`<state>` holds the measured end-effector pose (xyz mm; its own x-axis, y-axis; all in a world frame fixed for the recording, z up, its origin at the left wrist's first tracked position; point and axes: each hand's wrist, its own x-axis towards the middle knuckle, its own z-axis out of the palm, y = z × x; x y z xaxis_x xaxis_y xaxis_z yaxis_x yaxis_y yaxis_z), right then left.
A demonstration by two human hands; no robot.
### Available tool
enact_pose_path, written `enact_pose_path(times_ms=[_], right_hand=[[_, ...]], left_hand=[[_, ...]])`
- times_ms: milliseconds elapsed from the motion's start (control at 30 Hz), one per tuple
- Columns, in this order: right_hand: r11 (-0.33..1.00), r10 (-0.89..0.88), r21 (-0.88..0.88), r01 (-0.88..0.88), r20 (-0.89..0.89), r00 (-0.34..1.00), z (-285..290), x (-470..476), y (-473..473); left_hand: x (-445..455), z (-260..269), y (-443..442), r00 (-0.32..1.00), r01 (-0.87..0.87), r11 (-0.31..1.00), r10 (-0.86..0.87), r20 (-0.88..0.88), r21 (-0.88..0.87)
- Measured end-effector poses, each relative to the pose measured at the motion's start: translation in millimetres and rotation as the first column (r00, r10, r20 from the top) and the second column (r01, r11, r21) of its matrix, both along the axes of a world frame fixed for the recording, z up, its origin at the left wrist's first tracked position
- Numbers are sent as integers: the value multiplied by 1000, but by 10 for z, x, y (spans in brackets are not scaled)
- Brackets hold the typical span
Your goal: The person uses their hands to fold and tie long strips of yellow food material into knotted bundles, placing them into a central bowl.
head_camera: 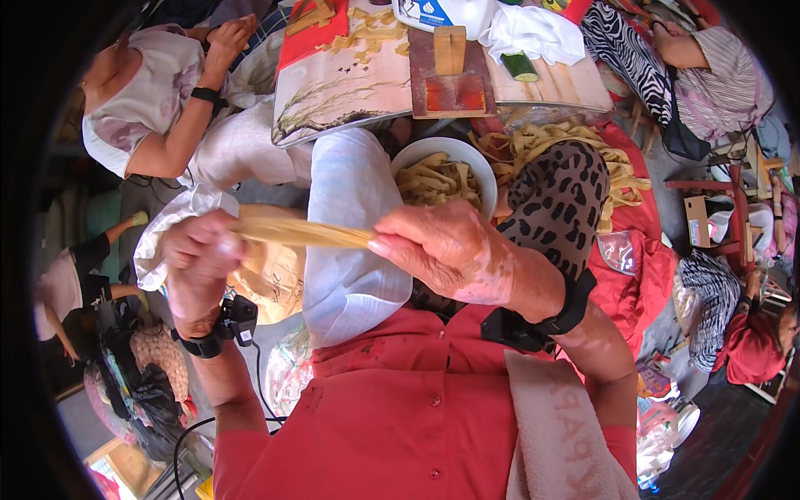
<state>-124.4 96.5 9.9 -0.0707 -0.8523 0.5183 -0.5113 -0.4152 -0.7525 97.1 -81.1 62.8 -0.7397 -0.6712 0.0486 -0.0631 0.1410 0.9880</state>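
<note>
A pale tan flat strip [300, 232], of a material I cannot tell, is stretched level between my two hands above my lap. Its right end is pinched between thumb and fingers of my right hand [456, 256]. My left hand [203, 253], somewhat blurred, is closed around the other end. Just beyond my right hand, a white bowl or bucket [490, 187] holds coiled strips [437, 178] of similar look. More loose strips [556, 140] lie on red cloth, partly behind my leopard-print knee. A white cloth [356, 250] covers my other leg.
Ahead stands a low table [350, 103] with a wooden block device [450, 75], a cut cucumber [519, 67], strip pieces [375, 34] and a white plastic container [431, 12]. A person [150, 112] sits at the upper left; others sit at the right. A paper bag [272, 281] stands beside my left wrist.
</note>
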Motion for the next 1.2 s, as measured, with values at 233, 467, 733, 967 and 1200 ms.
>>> enact_pose_path(times_ms=[233,467,733,967,1200], right_hand=[[985,-157,-59,164,114,981,122,44,-191],[957,-183,284,64,419,889,-274,-47,210],[849,-343,524,-73,650,678,-490,8,317],[863,-418,505,-13,730,541,-440,16,265],[866,-460,488,111,690,559,-516,-25,298]], left_hand=[[-677,-22,429,821,193,936,10,-570,294],[-1012,-726,700,933,282,737,-360,-3,-615],[-1068,-901,778,903,373,605,-410,126,-703],[-1067,-959,746,934,145,407,-356,-11,-902],[-1035,-906,742,984,95,991,-108,-140,-94]])
